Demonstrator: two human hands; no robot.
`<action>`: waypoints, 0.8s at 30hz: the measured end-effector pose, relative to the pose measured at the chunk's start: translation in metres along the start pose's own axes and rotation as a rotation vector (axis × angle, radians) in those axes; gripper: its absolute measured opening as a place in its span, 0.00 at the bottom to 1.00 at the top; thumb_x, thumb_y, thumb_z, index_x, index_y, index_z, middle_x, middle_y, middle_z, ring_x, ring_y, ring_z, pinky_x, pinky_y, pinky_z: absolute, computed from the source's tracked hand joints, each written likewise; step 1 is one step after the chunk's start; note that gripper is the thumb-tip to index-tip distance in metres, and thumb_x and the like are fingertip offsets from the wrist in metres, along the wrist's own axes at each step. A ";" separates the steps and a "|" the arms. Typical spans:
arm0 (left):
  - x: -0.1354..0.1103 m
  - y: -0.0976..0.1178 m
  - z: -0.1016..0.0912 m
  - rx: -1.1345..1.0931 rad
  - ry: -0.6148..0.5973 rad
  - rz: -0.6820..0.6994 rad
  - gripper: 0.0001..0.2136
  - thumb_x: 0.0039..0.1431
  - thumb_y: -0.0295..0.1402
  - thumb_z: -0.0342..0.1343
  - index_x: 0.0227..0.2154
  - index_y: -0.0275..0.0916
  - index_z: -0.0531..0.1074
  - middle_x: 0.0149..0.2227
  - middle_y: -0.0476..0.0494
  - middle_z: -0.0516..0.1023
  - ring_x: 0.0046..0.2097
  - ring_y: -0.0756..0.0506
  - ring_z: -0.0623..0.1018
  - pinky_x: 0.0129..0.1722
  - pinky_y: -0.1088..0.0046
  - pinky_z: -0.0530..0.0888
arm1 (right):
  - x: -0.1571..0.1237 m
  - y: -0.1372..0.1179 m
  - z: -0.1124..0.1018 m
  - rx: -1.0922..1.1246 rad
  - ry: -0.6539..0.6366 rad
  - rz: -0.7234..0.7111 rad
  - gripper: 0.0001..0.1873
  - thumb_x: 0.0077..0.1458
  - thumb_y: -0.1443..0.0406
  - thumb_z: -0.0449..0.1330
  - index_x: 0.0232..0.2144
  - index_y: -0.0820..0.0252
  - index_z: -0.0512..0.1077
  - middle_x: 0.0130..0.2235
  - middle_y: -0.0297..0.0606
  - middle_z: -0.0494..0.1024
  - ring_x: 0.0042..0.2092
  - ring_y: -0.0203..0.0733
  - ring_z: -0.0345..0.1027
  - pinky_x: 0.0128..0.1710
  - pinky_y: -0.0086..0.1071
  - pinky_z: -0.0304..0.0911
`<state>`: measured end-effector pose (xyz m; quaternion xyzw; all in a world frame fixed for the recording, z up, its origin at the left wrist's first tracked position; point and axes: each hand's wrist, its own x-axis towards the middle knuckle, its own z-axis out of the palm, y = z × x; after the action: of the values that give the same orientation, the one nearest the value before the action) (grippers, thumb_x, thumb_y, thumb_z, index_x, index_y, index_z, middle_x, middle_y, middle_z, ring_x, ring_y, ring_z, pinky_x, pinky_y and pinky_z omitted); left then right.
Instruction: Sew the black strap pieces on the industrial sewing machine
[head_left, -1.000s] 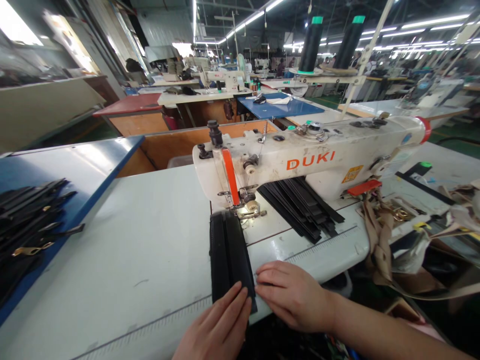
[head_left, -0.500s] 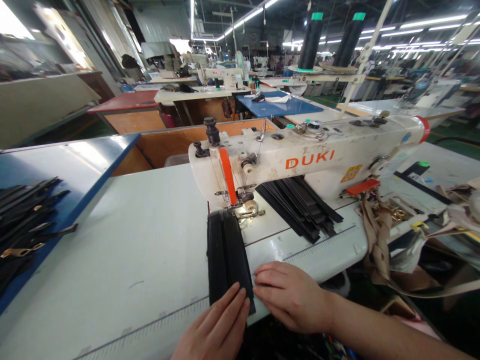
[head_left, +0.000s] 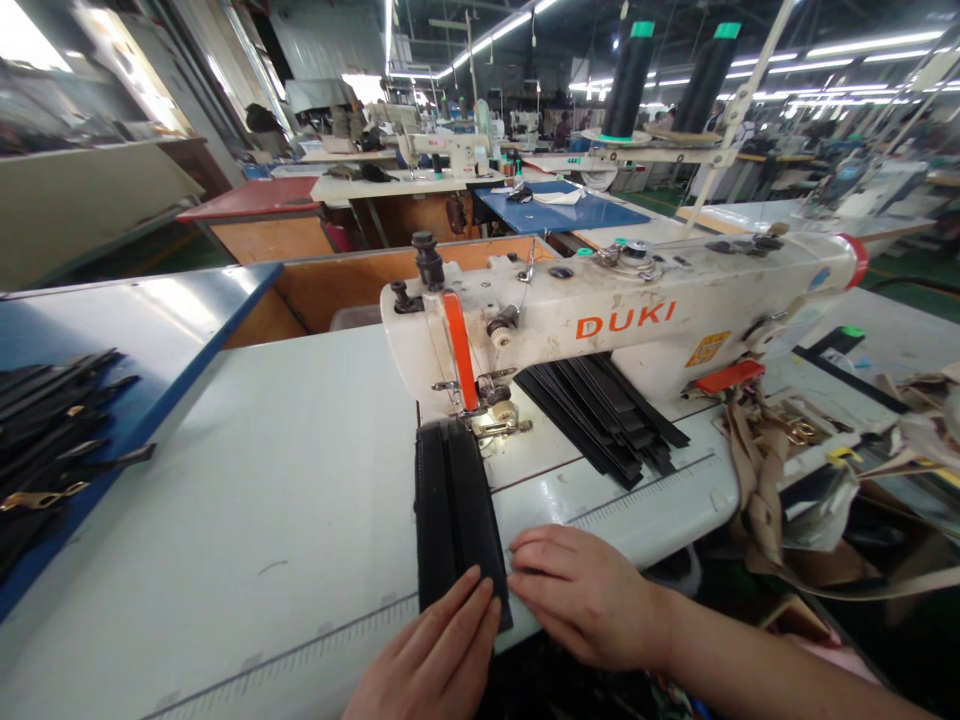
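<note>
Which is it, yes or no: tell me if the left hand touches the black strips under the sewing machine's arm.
No, the left hand lies on the black piece, apart from those strips.

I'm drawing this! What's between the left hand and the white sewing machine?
A long black piece, with the left hand on its near end; the head view shows it.

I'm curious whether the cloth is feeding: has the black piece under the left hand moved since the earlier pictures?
No, not visibly: the black piece keeps its place against the machine; the whole view just shifts slightly.
</note>
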<state>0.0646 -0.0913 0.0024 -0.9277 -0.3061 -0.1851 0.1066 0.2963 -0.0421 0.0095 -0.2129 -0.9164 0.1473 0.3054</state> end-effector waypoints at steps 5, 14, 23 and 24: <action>0.001 0.005 0.004 -0.044 0.086 -0.086 0.15 0.67 0.26 0.41 0.44 0.37 0.74 0.49 0.44 0.77 0.56 0.46 0.71 0.57 0.72 0.67 | 0.002 -0.001 -0.002 -0.008 0.013 -0.011 0.12 0.60 0.72 0.49 0.43 0.68 0.70 0.40 0.48 0.75 0.47 0.44 0.66 0.51 0.37 0.65; 0.004 -0.003 -0.003 -0.003 0.035 -0.002 0.15 0.66 0.26 0.42 0.45 0.38 0.74 0.48 0.46 0.78 0.54 0.47 0.73 0.56 0.75 0.68 | 0.001 -0.001 -0.001 -0.013 0.012 -0.012 0.12 0.60 0.72 0.49 0.43 0.68 0.70 0.40 0.48 0.75 0.47 0.45 0.66 0.51 0.37 0.65; 0.003 -0.001 -0.001 -0.010 0.044 -0.018 0.14 0.65 0.26 0.44 0.45 0.37 0.74 0.49 0.46 0.77 0.55 0.46 0.72 0.56 0.74 0.67 | 0.001 0.000 -0.001 -0.004 -0.015 -0.011 0.12 0.59 0.72 0.50 0.42 0.70 0.71 0.40 0.48 0.74 0.48 0.46 0.65 0.52 0.37 0.64; 0.003 -0.001 -0.002 -0.012 0.041 -0.011 0.14 0.65 0.26 0.44 0.45 0.37 0.74 0.49 0.46 0.77 0.55 0.46 0.72 0.56 0.75 0.67 | 0.001 0.000 -0.001 -0.004 -0.017 -0.010 0.12 0.59 0.72 0.50 0.42 0.70 0.71 0.40 0.48 0.74 0.48 0.46 0.65 0.52 0.37 0.64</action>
<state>0.0663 -0.0894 0.0052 -0.9226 -0.3078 -0.2068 0.1061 0.2967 -0.0416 0.0108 -0.2078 -0.9203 0.1456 0.2979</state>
